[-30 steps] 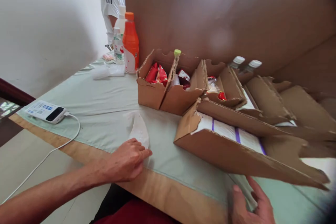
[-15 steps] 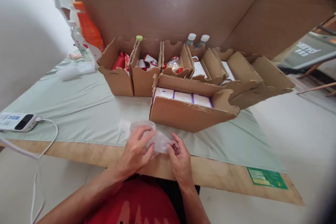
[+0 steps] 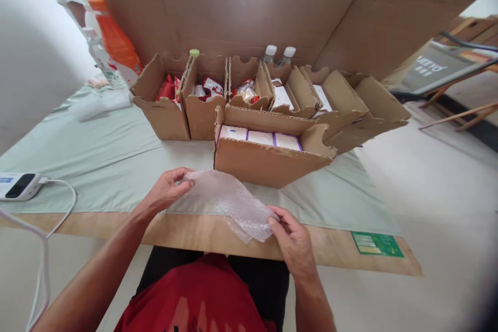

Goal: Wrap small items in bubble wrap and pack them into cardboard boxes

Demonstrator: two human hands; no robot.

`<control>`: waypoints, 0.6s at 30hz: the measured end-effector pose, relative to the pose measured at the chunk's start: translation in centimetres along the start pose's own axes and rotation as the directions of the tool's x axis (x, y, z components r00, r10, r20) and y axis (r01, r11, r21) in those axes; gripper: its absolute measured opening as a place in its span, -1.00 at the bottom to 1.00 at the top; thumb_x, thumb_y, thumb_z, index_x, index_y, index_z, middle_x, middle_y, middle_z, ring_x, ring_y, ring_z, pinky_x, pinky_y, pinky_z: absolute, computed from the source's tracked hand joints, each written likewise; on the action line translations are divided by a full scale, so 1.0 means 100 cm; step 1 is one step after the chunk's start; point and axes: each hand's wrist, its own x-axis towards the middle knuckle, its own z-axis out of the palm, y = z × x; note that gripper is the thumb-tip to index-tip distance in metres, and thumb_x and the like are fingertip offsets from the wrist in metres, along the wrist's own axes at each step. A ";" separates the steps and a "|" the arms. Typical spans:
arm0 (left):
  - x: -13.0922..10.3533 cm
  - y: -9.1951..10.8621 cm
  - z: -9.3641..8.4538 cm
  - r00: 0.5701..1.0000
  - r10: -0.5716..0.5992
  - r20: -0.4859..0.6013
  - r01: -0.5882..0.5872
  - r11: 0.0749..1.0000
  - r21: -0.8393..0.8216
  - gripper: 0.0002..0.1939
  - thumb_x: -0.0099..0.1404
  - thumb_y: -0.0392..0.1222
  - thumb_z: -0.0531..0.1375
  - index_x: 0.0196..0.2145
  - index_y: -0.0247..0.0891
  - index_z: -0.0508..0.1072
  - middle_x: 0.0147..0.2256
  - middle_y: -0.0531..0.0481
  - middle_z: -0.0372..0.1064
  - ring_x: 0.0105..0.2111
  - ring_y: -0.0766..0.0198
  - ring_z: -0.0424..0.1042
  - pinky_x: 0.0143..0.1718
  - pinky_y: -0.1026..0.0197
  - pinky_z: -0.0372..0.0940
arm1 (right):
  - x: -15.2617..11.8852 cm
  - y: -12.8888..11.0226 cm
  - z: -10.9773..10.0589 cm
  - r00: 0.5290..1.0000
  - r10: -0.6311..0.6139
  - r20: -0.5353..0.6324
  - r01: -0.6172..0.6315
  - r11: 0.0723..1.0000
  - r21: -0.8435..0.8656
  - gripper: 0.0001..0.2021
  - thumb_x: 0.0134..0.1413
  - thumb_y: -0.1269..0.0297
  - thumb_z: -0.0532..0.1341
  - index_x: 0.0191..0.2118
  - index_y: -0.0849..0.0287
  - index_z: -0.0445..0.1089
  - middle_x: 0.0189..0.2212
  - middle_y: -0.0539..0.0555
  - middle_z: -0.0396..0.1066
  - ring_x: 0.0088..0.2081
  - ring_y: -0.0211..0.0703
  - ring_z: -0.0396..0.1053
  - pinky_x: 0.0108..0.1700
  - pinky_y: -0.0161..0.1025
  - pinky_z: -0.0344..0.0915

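A sheet of clear bubble wrap (image 3: 233,198) is stretched between my two hands above the table's front edge. My left hand (image 3: 174,187) pinches its upper left corner between thumb and fingers. At the lower right end, my right hand (image 3: 290,231) grips the wrap the same way. Just beyond it, a low cardboard box (image 3: 268,163) holds several white packs with purple edges (image 3: 260,138).
Behind stands a row of cardboard bins (image 3: 167,122), some with red packets. An orange bottle (image 3: 116,41) and more plastic wrap (image 3: 91,106) are at the left. A white power bank (image 3: 19,187) with a cable lies at the left edge.
My hands have moved apart, my left hand going left and up and my right hand going right. The bunched bubble wrap is now spread out between them. The view has shifted slightly.
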 end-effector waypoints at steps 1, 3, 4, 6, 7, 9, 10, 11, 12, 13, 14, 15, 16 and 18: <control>-0.009 0.004 0.000 0.998 -0.015 0.053 0.017 0.999 -0.039 -0.66 0.25 0.11 0.13 -0.33 -0.23 0.50 -0.30 -0.09 0.57 -0.29 0.10 0.54 -0.20 0.06 0.44 | 0.003 -0.001 -0.006 1.000 0.006 -0.019 -0.007 1.000 -0.010 -0.66 0.10 0.08 0.28 -0.10 0.17 0.58 -0.35 0.09 0.58 -0.35 -0.12 0.50 -0.26 -0.23 0.46; -0.024 0.009 0.002 0.989 -0.061 0.133 0.073 0.994 -0.087 -0.60 0.26 0.16 0.10 -0.30 -0.24 0.50 -0.38 -0.05 0.55 -0.35 0.14 0.53 -0.28 0.13 0.43 | 0.013 -0.004 -0.016 0.998 -0.002 -0.058 0.000 0.999 -0.046 -0.64 0.09 0.08 0.29 -0.06 0.18 0.58 -0.39 0.06 0.55 -0.40 -0.16 0.45 -0.31 -0.24 0.44; -0.029 0.010 0.003 0.985 -0.089 0.150 0.103 0.991 -0.088 -0.58 0.25 0.18 0.09 -0.30 -0.24 0.50 -0.38 -0.04 0.55 -0.36 0.15 0.52 -0.30 0.14 0.41 | 0.019 -0.006 -0.020 0.997 -0.025 -0.078 0.019 0.997 -0.075 -0.63 0.09 0.08 0.29 -0.05 0.18 0.58 -0.40 0.06 0.54 -0.41 -0.16 0.44 -0.32 -0.24 0.43; -0.035 0.007 0.005 0.980 -0.152 0.125 0.158 0.987 -0.041 -0.58 0.20 0.20 0.12 -0.34 -0.23 0.49 -0.43 -0.02 0.51 -0.41 0.17 0.48 -0.36 0.17 0.36 | 0.031 -0.006 -0.024 0.989 -0.095 -0.111 0.079 0.986 -0.145 -0.61 0.08 0.09 0.28 -0.04 0.19 0.58 -0.35 0.09 0.57 -0.36 -0.13 0.46 -0.27 -0.20 0.45; -0.036 0.003 0.005 0.981 -0.178 0.080 0.179 0.984 -0.001 -0.59 0.18 0.19 0.14 -0.36 -0.23 0.48 -0.47 0.00 0.47 -0.45 0.18 0.44 -0.39 0.17 0.33 | 0.035 -0.005 -0.025 0.983 -0.136 -0.126 0.111 0.976 -0.187 -0.62 0.08 0.09 0.26 -0.05 0.19 0.57 -0.31 0.11 0.59 -0.32 -0.10 0.49 -0.23 -0.16 0.46; -0.038 -0.005 0.002 0.978 -0.209 -0.026 0.210 0.976 0.065 -0.61 0.16 0.16 0.18 -0.29 -0.23 0.48 -0.49 0.03 0.44 -0.48 0.18 0.40 -0.39 0.15 0.29 | 0.037 0.000 -0.028 0.965 -0.209 -0.161 0.159 0.948 -0.274 -0.65 0.11 0.11 0.22 -0.08 0.18 0.57 -0.24 0.16 0.61 -0.26 -0.05 0.52 -0.19 -0.10 0.48; -0.039 -0.009 -0.001 0.973 -0.218 -0.075 0.224 0.970 0.090 -0.60 0.17 0.13 0.19 -0.20 -0.24 0.48 -0.46 0.02 0.47 -0.46 0.17 0.41 -0.36 0.13 0.30 | 0.034 0.004 -0.030 0.955 -0.242 -0.175 0.178 0.932 -0.315 -0.67 0.13 0.13 0.21 -0.09 0.17 0.57 -0.22 0.16 0.61 -0.24 -0.04 0.53 -0.19 -0.09 0.49; -0.042 -0.013 -0.003 0.969 -0.213 -0.125 0.228 0.966 0.121 -0.57 0.19 0.11 0.18 -0.10 -0.23 0.47 -0.40 0.00 0.51 -0.42 0.15 0.44 -0.32 0.11 0.33 | 0.030 0.009 -0.033 0.944 -0.278 -0.178 0.202 0.913 -0.355 -0.70 0.17 0.15 0.19 -0.09 0.16 0.56 -0.20 0.16 0.61 -0.22 -0.03 0.53 -0.17 -0.09 0.49; -0.045 -0.015 -0.005 0.969 -0.181 -0.171 0.208 0.965 0.161 -0.55 0.23 0.09 0.17 -0.02 -0.22 0.45 -0.32 -0.03 0.54 -0.37 0.13 0.47 -0.28 0.10 0.35 | 0.025 0.013 -0.035 0.932 -0.321 -0.165 0.237 0.889 -0.392 -0.72 0.20 0.18 0.18 -0.08 0.14 0.56 -0.16 0.16 0.60 -0.19 -0.03 0.54 -0.14 -0.07 0.50; -0.048 -0.017 -0.006 0.973 -0.113 -0.202 0.158 0.962 0.221 -0.55 0.27 0.06 0.15 0.03 -0.21 0.44 -0.24 -0.06 0.57 -0.31 0.11 0.50 -0.25 0.09 0.38 | 0.019 0.017 -0.037 0.921 -0.368 -0.131 0.282 0.859 -0.427 -0.72 0.23 0.21 0.18 -0.04 0.12 0.55 -0.11 0.16 0.59 -0.13 -0.02 0.54 -0.08 -0.05 0.50; -0.050 -0.018 -0.006 0.977 -0.005 -0.211 0.070 0.952 0.299 -0.58 0.32 0.03 0.14 0.04 -0.20 0.45 -0.16 -0.10 0.57 -0.23 0.08 0.52 -0.20 0.07 0.40 | 0.014 0.020 -0.038 0.907 -0.415 -0.077 0.337 0.822 -0.460 -0.71 0.25 0.24 0.18 0.02 0.10 0.53 -0.05 0.17 0.58 -0.05 0.01 0.53 0.00 0.00 0.49; -0.052 -0.018 -0.004 0.973 0.132 -0.187 -0.050 0.921 0.387 -0.62 0.36 0.00 0.13 0.04 -0.21 0.47 -0.09 -0.13 0.56 -0.13 0.05 0.52 -0.13 0.03 0.42 | 0.010 0.023 -0.037 0.889 -0.458 -0.009 0.395 0.777 -0.490 -0.67 0.26 0.28 0.17 0.08 0.08 0.50 0.03 0.18 0.55 0.04 0.04 0.50 0.08 0.05 0.45; -0.053 -0.018 -0.002 0.953 0.273 -0.130 -0.184 0.864 0.468 -0.65 0.38 -0.04 0.12 0.03 -0.21 0.48 -0.02 -0.17 0.54 -0.02 0.00 0.49 -0.04 -0.01 0.42 | 0.009 0.024 -0.035 0.869 -0.492 0.061 0.450 0.731 -0.514 -0.63 0.26 0.31 0.16 0.14 0.07 0.47 0.11 0.19 0.51 0.12 0.08 0.46 0.15 0.11 0.41; -0.050 -0.018 0.006 0.882 0.470 0.032 -0.399 0.710 0.580 -0.69 0.41 -0.13 0.12 0.02 -0.23 0.50 0.11 -0.24 0.47 0.18 -0.11 0.38 0.13 -0.13 0.35 | 0.011 0.024 -0.026 0.830 -0.530 0.172 0.527 0.648 -0.550 -0.56 0.25 0.38 0.13 0.20 0.07 0.44 0.20 0.21 0.44 0.20 0.13 0.40 0.19 0.18 0.38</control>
